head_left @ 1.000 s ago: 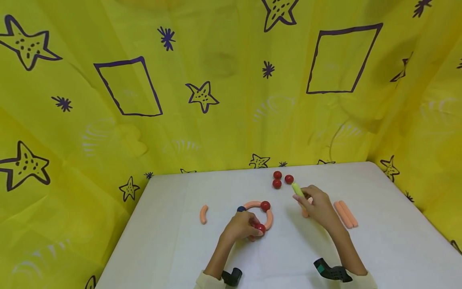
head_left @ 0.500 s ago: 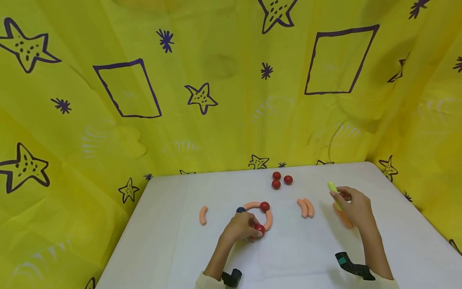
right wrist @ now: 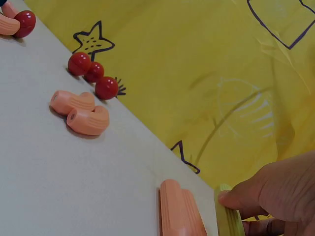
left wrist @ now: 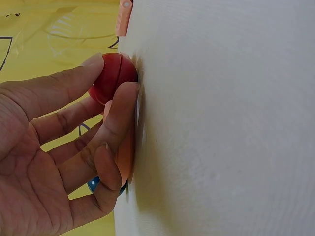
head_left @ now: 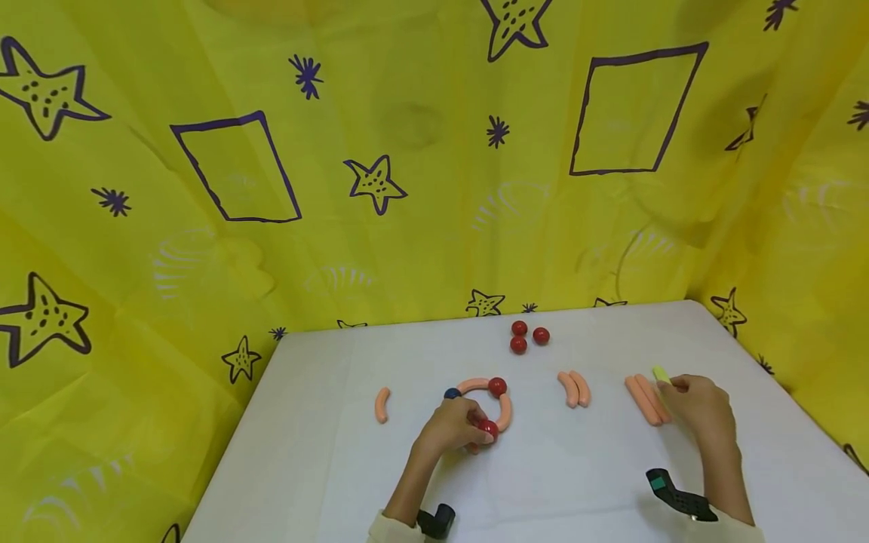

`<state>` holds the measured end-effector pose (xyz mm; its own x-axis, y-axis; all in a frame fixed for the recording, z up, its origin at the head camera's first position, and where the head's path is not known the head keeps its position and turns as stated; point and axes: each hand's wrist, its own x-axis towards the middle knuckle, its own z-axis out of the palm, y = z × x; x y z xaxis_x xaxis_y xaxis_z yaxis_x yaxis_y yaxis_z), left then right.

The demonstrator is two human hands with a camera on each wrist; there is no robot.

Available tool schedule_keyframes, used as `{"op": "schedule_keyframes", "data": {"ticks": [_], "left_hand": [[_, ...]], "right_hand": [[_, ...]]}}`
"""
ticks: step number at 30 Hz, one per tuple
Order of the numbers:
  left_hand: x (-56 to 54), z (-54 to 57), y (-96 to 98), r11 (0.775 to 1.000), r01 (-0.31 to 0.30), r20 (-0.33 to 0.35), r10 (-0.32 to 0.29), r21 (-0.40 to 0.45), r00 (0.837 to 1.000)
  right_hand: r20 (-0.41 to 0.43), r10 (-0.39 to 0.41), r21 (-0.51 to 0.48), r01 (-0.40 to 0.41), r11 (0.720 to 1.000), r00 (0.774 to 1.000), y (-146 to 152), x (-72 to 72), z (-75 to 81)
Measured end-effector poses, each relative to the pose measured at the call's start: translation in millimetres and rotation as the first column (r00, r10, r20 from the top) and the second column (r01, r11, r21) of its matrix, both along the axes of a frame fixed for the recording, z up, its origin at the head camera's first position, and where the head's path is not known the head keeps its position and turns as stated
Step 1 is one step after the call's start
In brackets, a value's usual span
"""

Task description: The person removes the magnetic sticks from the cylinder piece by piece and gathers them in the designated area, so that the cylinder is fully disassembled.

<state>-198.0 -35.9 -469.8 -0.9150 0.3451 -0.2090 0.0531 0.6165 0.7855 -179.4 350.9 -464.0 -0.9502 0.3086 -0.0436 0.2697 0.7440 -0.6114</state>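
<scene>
Just below the frame's centre, the left hand point(head_left: 451, 424) pinches a red ball point(head_left: 489, 429) between thumb and fingers, low over the white counter point(head_left: 326, 483). This ball belongs to a ring with a dark blue ball point(head_left: 452, 394), another red ball point(head_left: 498, 387) and curved peach rods point(head_left: 505, 412) between them; the hand covers its lower left part. At the right of the frame, the right hand point(head_left: 702, 407) has its grip pinching a light green ribbed rod point(head_left: 661, 374), just beside two straight peach rods point(head_left: 638, 400); whether the green rod touches the counter I cannot tell. Two curved peach pieces point(head_left: 566, 390) lie side by side right of the ring, and a lone curved peach piece point(head_left: 382, 405) lies to its left. Three red balls point(head_left: 519, 345) sit near the counter's far edge, before a yellow patterned cloth point(head_left: 407, 249).
</scene>
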Motion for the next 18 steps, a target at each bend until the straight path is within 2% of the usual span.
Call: {"op": "schedule_keyframes", "data": {"ticks": [4,11,18], "left_hand": [[-1.0,-0.7,-0.5,1.0,0.002,-0.003,-0.002,-0.003,1.0],[-1.4,0.8,-0.3,1.0,0.005,-0.003,-0.005,0.002,1.0],[0.4,3.6,0.9,1.0,-0.002,0.009,0.002,-0.002,1.0]], "right_hand": [[0.027,-0.051,-0.021,0.052,0.998,0.998,3,-1.5,-5.5],[-0.049,-0.064,-0.027,0.063,0.998,0.997,2,-6.5,-21.9],[-0.096,-0.084,-0.036,0.081,0.996,0.992,1,-8.1,-28.3]]}}
